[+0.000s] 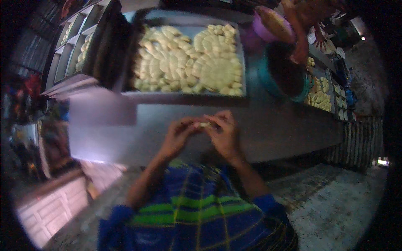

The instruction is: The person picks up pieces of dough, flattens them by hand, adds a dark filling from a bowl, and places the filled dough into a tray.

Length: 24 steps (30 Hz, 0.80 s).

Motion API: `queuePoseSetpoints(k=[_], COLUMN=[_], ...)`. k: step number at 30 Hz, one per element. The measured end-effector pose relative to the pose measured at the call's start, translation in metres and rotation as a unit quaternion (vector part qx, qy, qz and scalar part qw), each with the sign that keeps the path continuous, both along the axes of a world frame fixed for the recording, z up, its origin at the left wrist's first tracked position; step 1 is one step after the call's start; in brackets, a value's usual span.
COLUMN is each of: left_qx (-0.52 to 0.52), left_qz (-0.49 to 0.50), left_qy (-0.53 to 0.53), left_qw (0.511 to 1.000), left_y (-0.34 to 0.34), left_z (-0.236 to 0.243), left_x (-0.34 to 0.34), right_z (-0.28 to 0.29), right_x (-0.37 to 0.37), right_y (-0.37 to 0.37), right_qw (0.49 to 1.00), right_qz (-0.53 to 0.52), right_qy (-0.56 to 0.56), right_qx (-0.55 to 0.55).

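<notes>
A small pale piece of dough point(204, 124) is pinched between the fingertips of both my hands, above the near part of the metal table point(276, 138). My left hand point(181, 133) grips its left end, and my right hand point(224, 136) has thumb and fingers closed on its right end. Just beyond my hands lies a large tray point(184, 95) filled with many pale dough pieces point(167, 58), some small and rounded, others arranged in bigger fanned groups. Blur hides the exact shape of the piece I hold.
At the left stand stacked trays with compartments point(71, 50). Right of the big tray are a teal tub point(268, 75) with dark contents and a purple basin point(264, 25). Another person's hand point(299, 52) reaches over the tub. More dough pieces point(320, 94) lie on a tray farther right.
</notes>
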<state>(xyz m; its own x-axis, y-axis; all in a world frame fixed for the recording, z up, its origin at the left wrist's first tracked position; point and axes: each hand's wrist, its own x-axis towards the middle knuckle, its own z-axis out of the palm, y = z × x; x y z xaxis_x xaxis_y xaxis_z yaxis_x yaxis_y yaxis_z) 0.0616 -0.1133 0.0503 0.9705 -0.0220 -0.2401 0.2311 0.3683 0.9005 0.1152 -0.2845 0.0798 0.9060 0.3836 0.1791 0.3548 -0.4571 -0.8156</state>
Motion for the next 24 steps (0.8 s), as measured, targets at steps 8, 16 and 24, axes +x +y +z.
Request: queuePoseSetpoints(k=[8, 16, 24], left_qx=[0.063, -0.162, -0.243], left_qz=[0.027, 0.068, 0.145], left_qy=[-0.009, -0.004, -0.025], left_qw=[0.998, 0.984, 0.959], left_y=[-0.007, -0.009, -0.002], left_z=[-0.017, -0.04, -0.042], left_x=[0.002, 0.0, 0.001], right_z=[-0.009, -0.036, -0.049], right_x=[0.016, 0.015, 0.006], right_y=[-0.012, -0.008, -0.018], right_qw=[0.988, 0.942, 0.994], right_qz=[0.079, 0.037, 0.104], right_qy=[0.12, 0.3, -0.016], right_qx=[0.05, 0.148, -0.026])
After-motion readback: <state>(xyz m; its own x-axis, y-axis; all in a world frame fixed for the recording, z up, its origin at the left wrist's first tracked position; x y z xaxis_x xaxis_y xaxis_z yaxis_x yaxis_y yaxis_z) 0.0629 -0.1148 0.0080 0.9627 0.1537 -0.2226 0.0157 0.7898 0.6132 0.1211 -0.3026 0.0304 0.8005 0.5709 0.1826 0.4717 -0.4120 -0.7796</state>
